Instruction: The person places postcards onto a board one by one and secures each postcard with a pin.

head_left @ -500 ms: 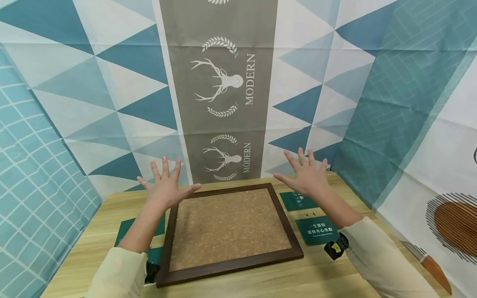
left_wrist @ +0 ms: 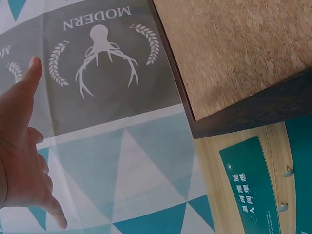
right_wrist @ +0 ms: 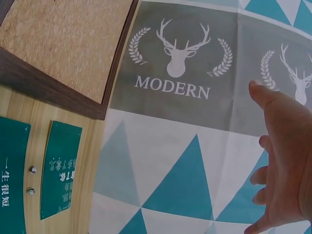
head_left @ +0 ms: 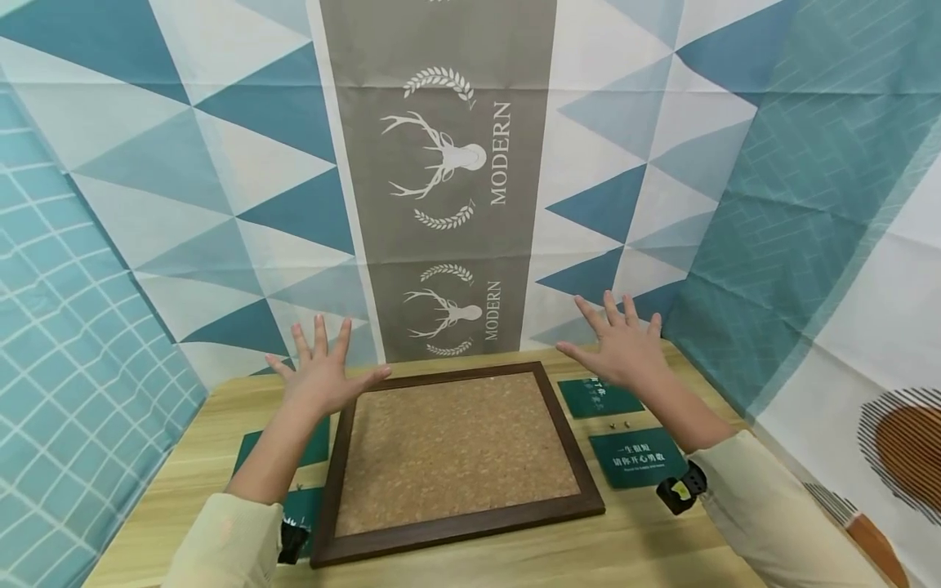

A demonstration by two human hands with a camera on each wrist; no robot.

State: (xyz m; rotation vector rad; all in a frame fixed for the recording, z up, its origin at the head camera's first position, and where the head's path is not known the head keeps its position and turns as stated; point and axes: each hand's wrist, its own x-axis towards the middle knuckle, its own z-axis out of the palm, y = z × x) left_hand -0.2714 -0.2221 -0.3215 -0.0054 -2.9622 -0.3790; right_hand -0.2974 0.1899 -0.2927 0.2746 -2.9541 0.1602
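Observation:
A cork board [head_left: 456, 457] in a dark brown wooden frame lies in the middle of the table. Over its far left corner my left hand [head_left: 321, 384] is raised, fingers spread and holding nothing. My right hand [head_left: 623, 349] is held up likewise beyond the far right side, its fingers fanned out. Green cards with white lettering lie on both sides of the board: an upper card [head_left: 597, 398] and a lower card [head_left: 636, 457] on the right, with an upper card [left_wrist: 251, 185] and a partly hidden lower card [head_left: 303, 510] on the left.
Two small metal pins [right_wrist: 32, 169] lie between the right cards, and similar pins [left_wrist: 288, 172] between the left ones. Behind the wooden table [head_left: 529, 551] hangs a patterned cloth [head_left: 441, 180] with deer heads and triangles. More cloth [head_left: 66, 327] borders the left, with another on the right.
The head view has shifted slightly, and the right hand appears a little farther right. Both hands stay raised with fingers spread; the board and cards lie as before.

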